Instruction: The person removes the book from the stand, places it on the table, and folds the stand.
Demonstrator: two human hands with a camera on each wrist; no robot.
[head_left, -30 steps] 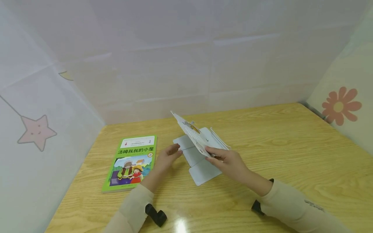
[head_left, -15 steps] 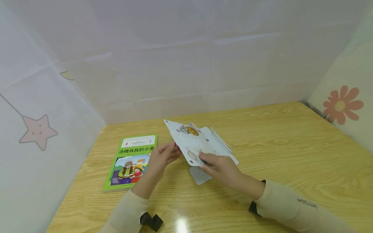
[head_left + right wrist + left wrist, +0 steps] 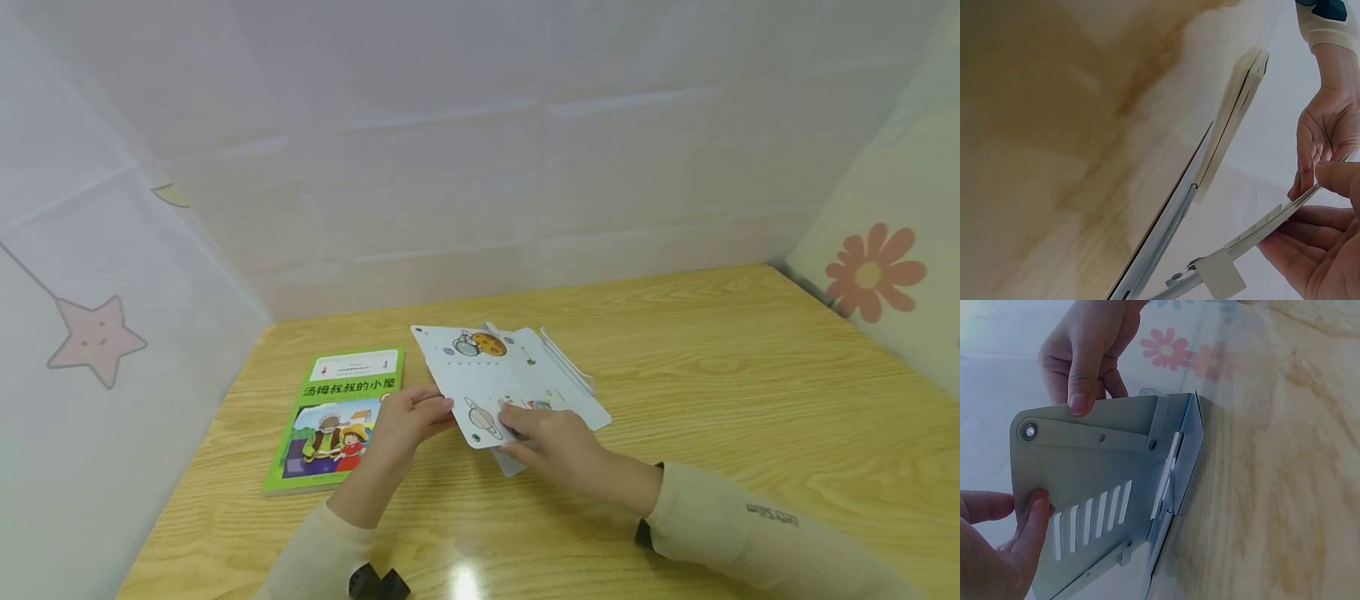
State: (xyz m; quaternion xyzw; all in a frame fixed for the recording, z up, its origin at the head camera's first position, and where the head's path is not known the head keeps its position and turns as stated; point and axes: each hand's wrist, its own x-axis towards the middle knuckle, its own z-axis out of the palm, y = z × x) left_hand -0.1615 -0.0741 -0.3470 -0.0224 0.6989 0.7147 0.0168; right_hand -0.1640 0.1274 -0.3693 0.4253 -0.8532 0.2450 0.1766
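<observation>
A white metal book stand, printed with an astronaut and planets, has its panel tilted above its base on the table. My right hand pinches the panel's near edge, one digit on the printed face. At the left edge my left hand holds the panel, fingers beneath it. In the left wrist view, the left hand's fingers lie on the panel's slotted back, near riveted support arms. Part of the base is hidden under the panel. The right wrist view shows the panel edge-on between the right hand's thumb and fingers.
A green picture book lies flat on the wooden table, left of the left hand. Pale cloth walls with a star and a flower enclose the back and sides.
The steeply raised panel has tipped down to the left, bringing its printed face into view. My left hand has moved from beside the stand to the panel's left edge; the right hand kept its grip.
</observation>
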